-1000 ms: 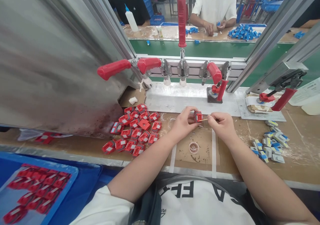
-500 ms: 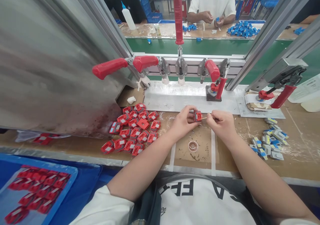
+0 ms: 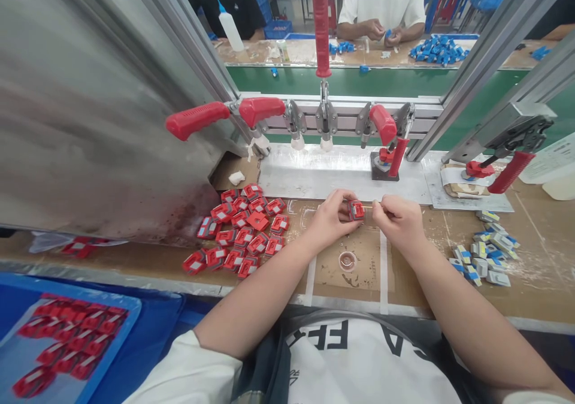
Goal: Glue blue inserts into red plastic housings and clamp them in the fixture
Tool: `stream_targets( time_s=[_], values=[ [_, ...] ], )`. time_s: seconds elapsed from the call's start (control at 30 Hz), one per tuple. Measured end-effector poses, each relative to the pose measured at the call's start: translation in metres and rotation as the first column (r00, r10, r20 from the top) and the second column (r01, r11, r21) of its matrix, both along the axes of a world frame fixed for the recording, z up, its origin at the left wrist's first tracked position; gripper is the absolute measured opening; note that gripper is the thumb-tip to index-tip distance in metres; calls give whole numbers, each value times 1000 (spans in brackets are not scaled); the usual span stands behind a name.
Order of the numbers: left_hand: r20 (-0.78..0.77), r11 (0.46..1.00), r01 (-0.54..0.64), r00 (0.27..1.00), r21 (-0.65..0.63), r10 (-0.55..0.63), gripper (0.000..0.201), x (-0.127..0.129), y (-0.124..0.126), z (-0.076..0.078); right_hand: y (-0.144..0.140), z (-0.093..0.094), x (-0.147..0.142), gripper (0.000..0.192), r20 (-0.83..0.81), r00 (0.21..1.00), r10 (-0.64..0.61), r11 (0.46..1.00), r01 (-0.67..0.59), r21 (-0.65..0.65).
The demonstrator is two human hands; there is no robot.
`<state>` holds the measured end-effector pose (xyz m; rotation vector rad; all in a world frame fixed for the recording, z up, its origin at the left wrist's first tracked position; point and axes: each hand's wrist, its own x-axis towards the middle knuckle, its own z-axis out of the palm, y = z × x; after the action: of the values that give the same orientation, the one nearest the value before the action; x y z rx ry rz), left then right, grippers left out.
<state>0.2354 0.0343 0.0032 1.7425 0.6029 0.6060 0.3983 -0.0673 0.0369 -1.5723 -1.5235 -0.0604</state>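
Observation:
My left hand (image 3: 333, 213) is closed around a small red and grey plastic housing (image 3: 356, 210), its recessed face turned up toward me. Close by on the right, my right hand (image 3: 399, 219) pinches a thin pale stick, whose tip is hard to make out beside the housing. Below both hands, a small round clear dish (image 3: 347, 262) rests on a taped-down piece of cardboard (image 3: 330, 281). Many similar red housings (image 3: 244, 236) lie in a loose group left of my left forearm.
Toggle clamps with red handles (image 3: 320, 26) line a metal rail behind my hands. Grey, blue and yellow parts (image 3: 487, 251) lie at right. A blue tray (image 3: 132, 314) of red pieces stands lower left. Across, co-workers sit by blue parts (image 3: 438, 50) and a white bottle (image 3: 231, 31).
The pale stick, which reached from my right hand to the housing, now barely shows. The housing has tilted slightly in my left hand. Both hands stay nearly in place.

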Motion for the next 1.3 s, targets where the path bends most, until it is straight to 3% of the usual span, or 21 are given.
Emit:
stream_targets(
  time_s=[0.43,0.63,0.83,1.3],
  values=[
    [6,997,-18,1000,81,17,42,0,-1,1,0,-2,-1,41,64,998,24,998,-20,-58],
    [40,994,2,999,-109,2,44,1,0,3,-1,2,0,43,-103,994,45,993,-56,-107],
    [118,947,107,990,-302,-75,52,0,0,3,1,2,2,43,-307,950,57,978,-114,-173],
    [101,942,103,992,-320,-74,52,0,-1,3,2,-1,1,45,-304,951,59,984,-106,-140]
  ],
)
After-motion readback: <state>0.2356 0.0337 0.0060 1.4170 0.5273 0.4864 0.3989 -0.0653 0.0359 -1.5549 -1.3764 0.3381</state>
